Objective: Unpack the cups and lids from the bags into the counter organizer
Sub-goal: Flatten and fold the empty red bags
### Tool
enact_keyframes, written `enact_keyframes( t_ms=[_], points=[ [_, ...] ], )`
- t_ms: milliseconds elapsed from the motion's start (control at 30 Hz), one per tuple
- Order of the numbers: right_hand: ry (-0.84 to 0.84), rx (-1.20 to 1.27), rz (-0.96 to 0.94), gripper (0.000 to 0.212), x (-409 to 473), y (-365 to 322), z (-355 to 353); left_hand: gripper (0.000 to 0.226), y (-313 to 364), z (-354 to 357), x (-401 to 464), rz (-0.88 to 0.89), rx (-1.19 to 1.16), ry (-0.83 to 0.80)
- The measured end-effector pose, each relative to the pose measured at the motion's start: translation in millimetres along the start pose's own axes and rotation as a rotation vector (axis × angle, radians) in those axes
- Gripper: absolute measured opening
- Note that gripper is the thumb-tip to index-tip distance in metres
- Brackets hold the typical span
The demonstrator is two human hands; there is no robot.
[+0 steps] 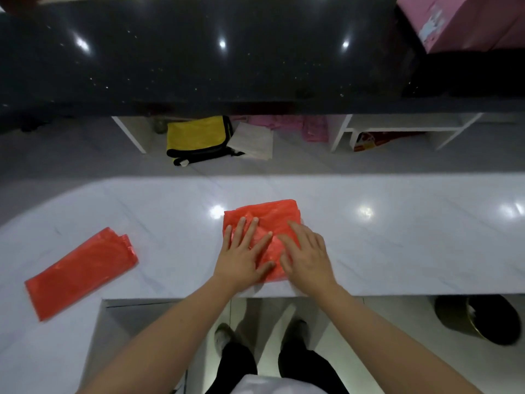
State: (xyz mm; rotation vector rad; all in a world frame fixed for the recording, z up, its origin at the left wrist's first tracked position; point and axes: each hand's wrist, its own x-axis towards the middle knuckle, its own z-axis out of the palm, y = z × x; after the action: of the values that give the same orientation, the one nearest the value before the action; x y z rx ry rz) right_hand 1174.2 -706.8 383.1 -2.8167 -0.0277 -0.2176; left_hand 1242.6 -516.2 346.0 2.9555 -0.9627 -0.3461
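A folded red plastic bag [272,214] lies flat on the white marble counter [397,237], near its front edge. My left hand [243,257] rests palm down on the bag's left part, fingers spread. My right hand [308,257] presses flat on its right part, fingers pointing left. Neither hand grips the bag. A second red bag [82,271], folded into a long strip, lies on the counter at the left. No cups, lids or organizer are in view.
Beyond the white counter stands a higher black counter [199,58] with a pink box [466,21] at its right end. On the floor between them lie a yellow bag [196,137] and papers [251,140]. A dark bin [480,319] stands at the lower right.
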Motion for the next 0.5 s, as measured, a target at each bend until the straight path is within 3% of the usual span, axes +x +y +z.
enact_keyframes(
  t_ms=[200,500],
  points=[
    [-0.368,-0.064,-0.005,0.059,51,-13,41,0.081,-4,10,1,-0.022,-0.044,0.005],
    [-0.293,-0.107,0.047,0.059,51,18,64,0.068,-20,16,-4,-0.015,-0.126,0.065]
  ],
)
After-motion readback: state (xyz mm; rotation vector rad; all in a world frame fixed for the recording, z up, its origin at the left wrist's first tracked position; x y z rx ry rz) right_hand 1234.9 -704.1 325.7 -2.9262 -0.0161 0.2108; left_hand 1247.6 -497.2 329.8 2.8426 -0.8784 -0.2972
